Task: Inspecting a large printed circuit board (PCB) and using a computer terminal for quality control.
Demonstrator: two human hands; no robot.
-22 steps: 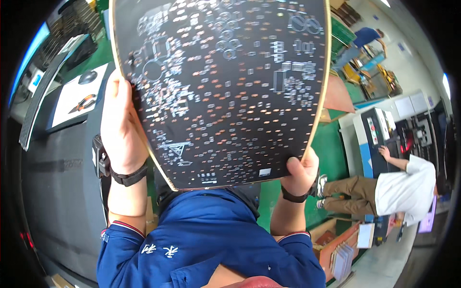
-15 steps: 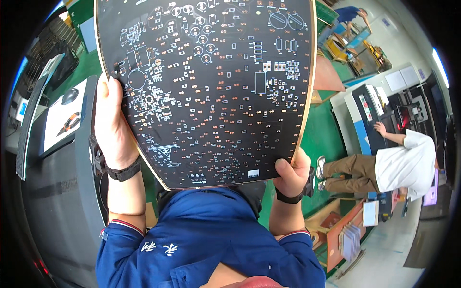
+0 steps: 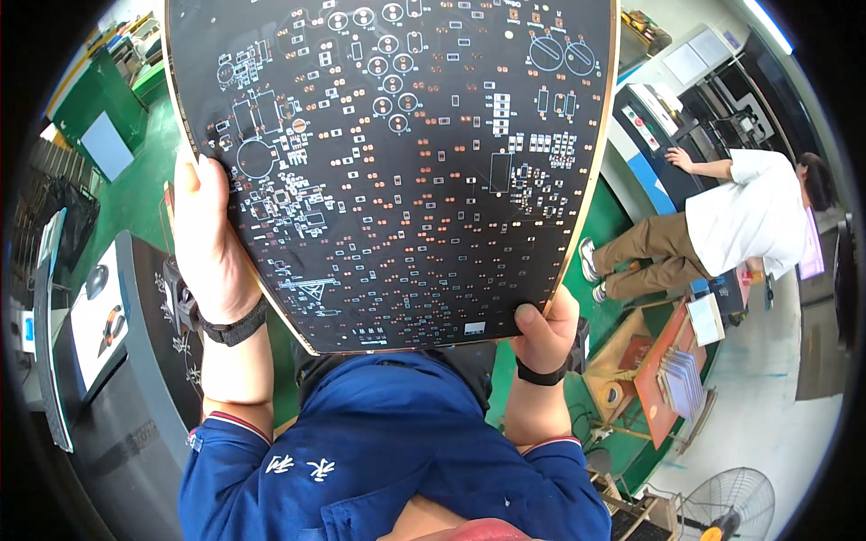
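Observation:
A large black circuit board (image 3: 397, 207) with white printed outlines and small copper pads fills the upper middle of the view, held up in front of my body. My left hand (image 3: 212, 239) grips its left edge, thumb on the face and the other fingers mostly hidden behind. At the lower right corner, my right hand (image 3: 546, 329) pinches the board with its thumb on the face; its other fingers are largely out of sight. No components show on the board's face. Its far end runs past the top of the picture.
At left stands a dark machine or bench (image 3: 153, 343) with pliers (image 3: 112, 328) and a mouse (image 3: 97, 281) on a white surface. A person in a white shirt (image 3: 744, 212) works at a machine (image 3: 658, 126) on the right. Lower right are an orange-topped table (image 3: 657, 397) and a fan (image 3: 729, 505).
My body has turned, so the surroundings have shifted; a fan has come into view at lower right. The board appears slightly larger and tilted, still in both hands.

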